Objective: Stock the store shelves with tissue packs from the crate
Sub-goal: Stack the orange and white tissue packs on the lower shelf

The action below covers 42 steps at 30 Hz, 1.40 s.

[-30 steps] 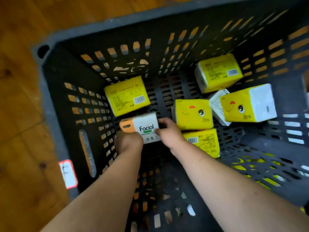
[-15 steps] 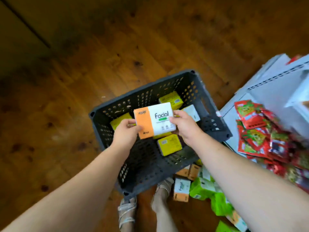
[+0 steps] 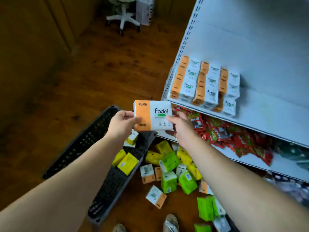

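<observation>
Tissue pack: an orange-and-white "Facial" pack (image 3: 153, 115) is held up in the air, printed face to the camera, just off the front left corner of the upper shelf (image 3: 267, 113) and above the far end of the crate (image 3: 115, 186).
Left hand: the left hand (image 3: 121, 125) grips the orange end, thumb on the front face and fingers curled behind.
Right hand: the right hand (image 3: 179, 126) grips the white end at its lower corner, thumb on the front and fingers behind.
Crate: dark grey, perforated walls, standing on the wooden floor (image 3: 75, 84); yellow tissue packs (image 3: 127, 163) lie inside it.
Shelved stock: stacked Facial packs (image 3: 205, 84) stand in three columns at the front left corner of the upper shelf.
Lower shelf: red snack sachets (image 3: 225, 134) are heaped along the left part of the lower shelf (image 3: 284, 168).
Floor beside the crate: loose tissue packs (image 3: 168, 171), green, yellow and orange-and-white, lie scattered between the crate and the shelving.
Feet: a sandalled foot (image 3: 170, 223) shows at the bottom edge.
Background: a white swivel stool base (image 3: 123, 17) stands well apart, at the far end of the floor.
</observation>
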{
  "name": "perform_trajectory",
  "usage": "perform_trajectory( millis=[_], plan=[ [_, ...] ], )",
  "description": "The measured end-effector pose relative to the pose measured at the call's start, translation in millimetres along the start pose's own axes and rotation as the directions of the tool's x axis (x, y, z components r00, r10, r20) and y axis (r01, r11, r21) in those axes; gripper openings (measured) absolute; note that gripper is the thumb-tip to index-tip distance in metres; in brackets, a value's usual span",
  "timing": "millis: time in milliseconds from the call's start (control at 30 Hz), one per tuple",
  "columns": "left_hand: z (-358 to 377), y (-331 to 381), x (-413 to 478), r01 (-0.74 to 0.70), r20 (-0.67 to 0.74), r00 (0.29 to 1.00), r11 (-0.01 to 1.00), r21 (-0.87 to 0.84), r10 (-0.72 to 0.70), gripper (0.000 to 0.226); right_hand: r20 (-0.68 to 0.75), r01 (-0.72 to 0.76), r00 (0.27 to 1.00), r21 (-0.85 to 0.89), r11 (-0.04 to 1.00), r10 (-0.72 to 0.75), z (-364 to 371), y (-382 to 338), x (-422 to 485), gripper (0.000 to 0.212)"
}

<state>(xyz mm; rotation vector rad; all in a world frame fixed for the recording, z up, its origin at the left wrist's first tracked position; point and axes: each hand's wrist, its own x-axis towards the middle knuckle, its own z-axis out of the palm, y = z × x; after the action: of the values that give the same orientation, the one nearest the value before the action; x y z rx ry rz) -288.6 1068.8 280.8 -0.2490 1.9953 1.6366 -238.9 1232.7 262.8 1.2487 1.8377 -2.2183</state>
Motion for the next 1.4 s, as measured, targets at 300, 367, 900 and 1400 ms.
perform_trajectory(
  millis=[300, 367, 900, 1400],
  plan=[
    [192, 39, 16, -0.106, 0.167, 0.981, 0.993, 0.049, 0.096, 0.006, -0.220, 0.081, 0.975, 0.205, 0.975, -0.035, -180, -42, 39, 0.015],
    [236, 40, 22, -0.087, 0.173, 0.983, 0.988, 0.125, 0.065, 0.017, -0.273, 0.097, 0.961, 0.191, 0.977, -0.042, -218, -42, 55, 0.015],
    [397, 35, 86, -0.178, 0.073, 0.984, 0.883, 0.435, 0.162, 0.026, -0.390, -0.023, 0.921, -0.030, 0.999, 0.009, -333, -33, 198, 0.025],
    [406, 24, 83, -0.188, 0.114, 0.982, 0.822, 0.537, 0.150, 0.039, -0.372, -0.074, 0.928, -0.145, 0.987, 0.015, -317, -32, 206, 0.028]
  ],
)
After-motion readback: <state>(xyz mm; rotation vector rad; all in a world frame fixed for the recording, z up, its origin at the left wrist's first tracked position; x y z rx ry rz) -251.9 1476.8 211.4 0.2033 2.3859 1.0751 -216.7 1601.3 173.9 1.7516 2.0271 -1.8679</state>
